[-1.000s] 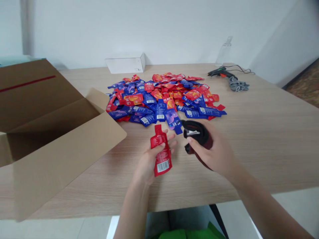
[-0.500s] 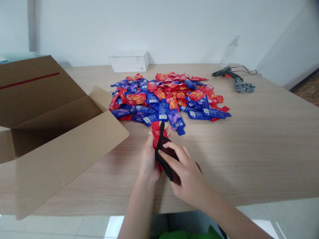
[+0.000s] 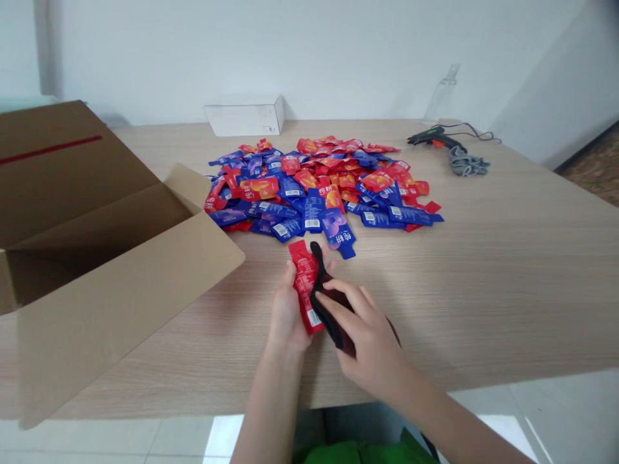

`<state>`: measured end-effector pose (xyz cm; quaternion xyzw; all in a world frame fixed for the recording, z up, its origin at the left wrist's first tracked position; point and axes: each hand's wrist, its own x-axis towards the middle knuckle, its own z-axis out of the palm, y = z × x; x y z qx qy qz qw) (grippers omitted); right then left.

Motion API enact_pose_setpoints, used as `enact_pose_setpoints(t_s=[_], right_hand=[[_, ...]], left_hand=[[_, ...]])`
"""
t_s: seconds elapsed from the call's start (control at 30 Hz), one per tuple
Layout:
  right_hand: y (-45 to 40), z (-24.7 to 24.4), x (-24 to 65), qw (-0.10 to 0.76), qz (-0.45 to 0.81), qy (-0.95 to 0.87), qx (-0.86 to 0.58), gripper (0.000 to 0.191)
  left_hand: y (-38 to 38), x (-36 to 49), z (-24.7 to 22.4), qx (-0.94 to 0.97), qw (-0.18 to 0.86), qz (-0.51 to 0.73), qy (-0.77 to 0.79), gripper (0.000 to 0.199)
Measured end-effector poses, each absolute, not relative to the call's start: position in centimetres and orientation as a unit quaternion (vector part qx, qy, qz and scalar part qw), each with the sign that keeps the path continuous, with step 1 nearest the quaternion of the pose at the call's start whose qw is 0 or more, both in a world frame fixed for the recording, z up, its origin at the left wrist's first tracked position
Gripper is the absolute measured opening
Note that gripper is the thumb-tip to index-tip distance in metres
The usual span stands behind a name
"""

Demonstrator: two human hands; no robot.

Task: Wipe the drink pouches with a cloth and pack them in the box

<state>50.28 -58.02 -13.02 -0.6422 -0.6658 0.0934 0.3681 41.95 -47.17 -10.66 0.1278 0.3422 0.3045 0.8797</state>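
Observation:
My left hand [image 3: 286, 316] holds a red sachet [image 3: 304, 277] with white print and a barcode, its thumb along the left edge and fingertips showing beyond the right side. In my right hand [image 3: 370, 328] is a dark maroon fabric piece with black edging [image 3: 333, 317], folded and gripped between thumb and fingers. Its black edge overlaps the right side of the red sachet. Whether the fabric piece is a pouch or a cloth I cannot tell. Just beyond both hands, a blue sachet [image 3: 337, 229] lies at the front of a pile of red and blue sachets [image 3: 290, 187].
An open cardboard box [image 3: 130, 283] stands on the left of the wooden table [image 3: 483, 290], one flap reaching toward my left hand. At the back are a white box [image 3: 244, 119], a glue gun [image 3: 430, 136] with a cord, a grey cloth [image 3: 468, 162] and a clear bottle [image 3: 442, 96].
The maroon fabric piece has shifted right across the red sachet, so more of the sachet and its barcode shows. The whole view has shifted slightly.

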Motion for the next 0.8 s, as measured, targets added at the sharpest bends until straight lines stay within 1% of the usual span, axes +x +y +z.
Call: enact_pose_setpoints(t_s=[0.13,0.23,0.33,0.5,0.63,0.73,0.8], right_hand=[[-58.2,-12.5,50.8,0.369,0.097,-0.658,-0.649,0.058],[-55.4,-11.3,51.9,0.377,0.063,-0.646,-0.66,0.051],[-53.5,-10.6,52.2,0.379,0.053,-0.666,-0.641,0.051],[-56.8,-11.8,50.6,0.361,0.106,-0.705,-0.601,0.058],[-58.5,-11.9,51.2,0.36,0.151,-0.707,-0.59,0.053],[-56.5,-10.8,52.5,0.371,0.11,-0.692,-0.61,0.048],[-55.1,-10.3,52.9,0.366,0.077,-0.695,-0.614,0.049]], left_hand=[[-48.3,42.3,-10.9,0.127,0.88,0.285,0.357,0.05],[-49.0,42.9,-10.7,0.126,0.861,0.318,0.376,0.039],[-48.7,42.9,-10.2,0.131,0.845,0.353,0.379,0.032],[-47.5,42.0,-10.6,0.149,0.85,0.337,0.376,0.039],[-47.9,42.2,-11.4,0.157,0.847,0.331,0.386,0.037],[-48.4,42.8,-11.0,0.143,0.857,0.326,0.373,0.038],[-48.4,43.1,-10.5,0.131,0.854,0.334,0.376,0.036]])
